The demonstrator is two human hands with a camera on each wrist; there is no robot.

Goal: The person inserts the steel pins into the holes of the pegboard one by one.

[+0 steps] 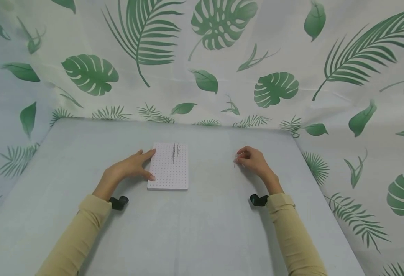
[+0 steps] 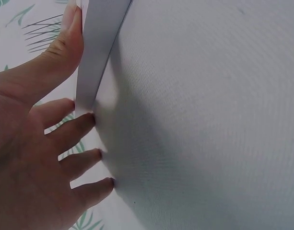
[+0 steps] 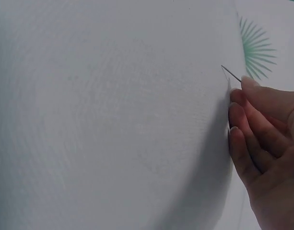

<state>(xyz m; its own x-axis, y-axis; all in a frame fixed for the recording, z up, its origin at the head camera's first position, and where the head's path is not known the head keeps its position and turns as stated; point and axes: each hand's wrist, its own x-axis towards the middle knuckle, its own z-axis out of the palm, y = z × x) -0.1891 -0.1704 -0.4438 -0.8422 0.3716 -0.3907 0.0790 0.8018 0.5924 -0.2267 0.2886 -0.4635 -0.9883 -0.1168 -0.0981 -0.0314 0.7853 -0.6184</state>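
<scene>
A white pegboard (image 1: 169,172) with rows of small holes lies on the table, left of centre. Several thin dark needles (image 1: 174,152) stand in its upper part. My left hand (image 1: 133,165) rests at the board's left side, thumb and index finger touching its edge. In the left wrist view the thumb lies against the board (image 2: 101,43) and the fairly straight fingers (image 2: 79,163) reach down to the table. Apart from the board, on the right, my right hand (image 1: 252,160) pinches a thin needle (image 3: 231,73) between thumb and fingertips, its free end sticking out.
The pale table (image 1: 215,230) extends around both hands. Behind it and at the sides hangs a white cloth (image 1: 229,84) with green leaf prints. A black camera (image 1: 119,203) sits at the left wrist, another black camera (image 1: 258,200) at the right wrist.
</scene>
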